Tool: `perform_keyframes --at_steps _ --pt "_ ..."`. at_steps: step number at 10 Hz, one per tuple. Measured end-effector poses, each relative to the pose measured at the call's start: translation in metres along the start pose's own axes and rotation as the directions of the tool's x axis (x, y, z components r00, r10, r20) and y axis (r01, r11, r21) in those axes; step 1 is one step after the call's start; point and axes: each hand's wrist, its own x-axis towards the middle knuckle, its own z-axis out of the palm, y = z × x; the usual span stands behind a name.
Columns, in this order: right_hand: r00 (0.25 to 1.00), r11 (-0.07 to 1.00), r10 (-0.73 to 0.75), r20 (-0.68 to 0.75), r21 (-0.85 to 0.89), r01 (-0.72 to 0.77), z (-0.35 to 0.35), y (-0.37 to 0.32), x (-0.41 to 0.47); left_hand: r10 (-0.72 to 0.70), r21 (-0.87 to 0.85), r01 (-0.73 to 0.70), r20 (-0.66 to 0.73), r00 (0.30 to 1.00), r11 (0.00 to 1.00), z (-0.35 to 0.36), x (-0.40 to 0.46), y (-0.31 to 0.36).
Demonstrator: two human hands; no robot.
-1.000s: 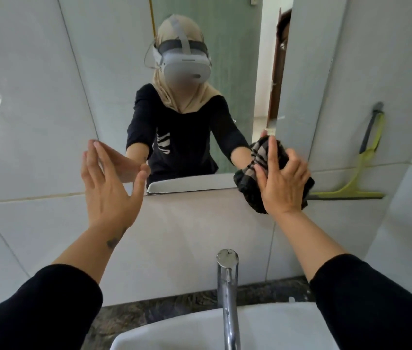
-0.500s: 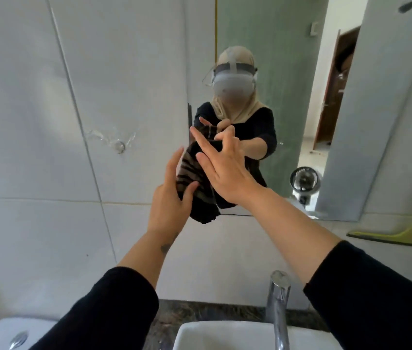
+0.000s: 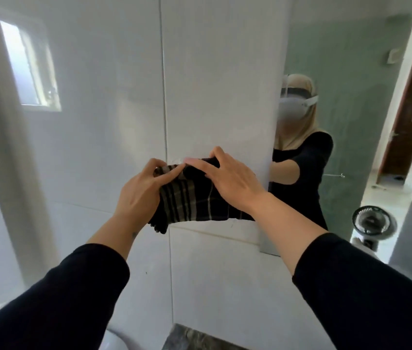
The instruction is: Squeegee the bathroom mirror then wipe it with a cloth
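we hold a dark plaid cloth against the white tiled wall, just left of the mirror. our left hand pinches its upper left edge while our right hand grips the top edge with curled fingers. the cloth hangs between both hands, clear of the glass.
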Motion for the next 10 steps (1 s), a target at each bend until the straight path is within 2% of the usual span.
perform_keyframes --at_steps 1,2,3,4,5,6,7,8,9,10 --pt "1.0 1.0 -0.028 0.003 0.0 0.028 0.02 0.005 0.007 -0.021 -0.027 0.023 0.053 0.998 0.999 0.017 0.003 -0.019" --pt "0.991 0.974 -0.103 -0.091 -0.213 0.082 0.039 0.015 0.012 -0.008 0.057 0.003 0.082 0.997 0.998 0.031 0.012 -0.027" --pt "0.977 0.939 -0.137 -0.166 -0.334 0.075 0.055 0.027 0.015 -0.008 0.086 0.003 0.064 0.998 0.996 0.044 0.023 -0.026" --pt "0.974 0.927 -0.118 -0.191 -0.372 0.039 0.064 0.025 0.013 -0.042 0.126 0.034 0.061 0.997 0.991 0.056 0.024 -0.027" --pt "0.978 0.94 -0.012 -0.206 -0.335 -0.059 0.074 0.017 0.009 -0.103 0.064 0.099 0.077 0.992 0.993 0.066 0.016 -0.024" --pt "0.965 0.963 0.195 -0.175 -0.151 -0.222 0.079 -0.005 -0.006 -0.225 -0.096 0.243 0.165 0.96 0.965 0.08 0.003 -0.02" --pt "0.896 0.885 0.443 -0.022 0.166 -0.434 0.087 -0.024 -0.019 -0.306 -0.264 0.369 0.25 0.919 0.891 0.092 -0.011 -0.009" --pt "0.803 0.704 0.585 0.116 0.421 -0.573 0.086 -0.033 -0.018 -0.34 -0.346 0.426 0.282 0.897 0.836 0.093 -0.018 0.006" --pt "0.756 0.609 0.627 0.185 0.489 -0.624 0.086 -0.037 -0.036 -0.382 -0.364 0.481 0.312 0.87 0.798 0.096 -0.041 0.014" --pt "0.783 0.605 0.587 0.206 0.531 -0.594 0.074 -0.038 -0.074 -0.464 -0.26 0.557 0.344 0.817 0.789 0.092 -0.107 0.016"
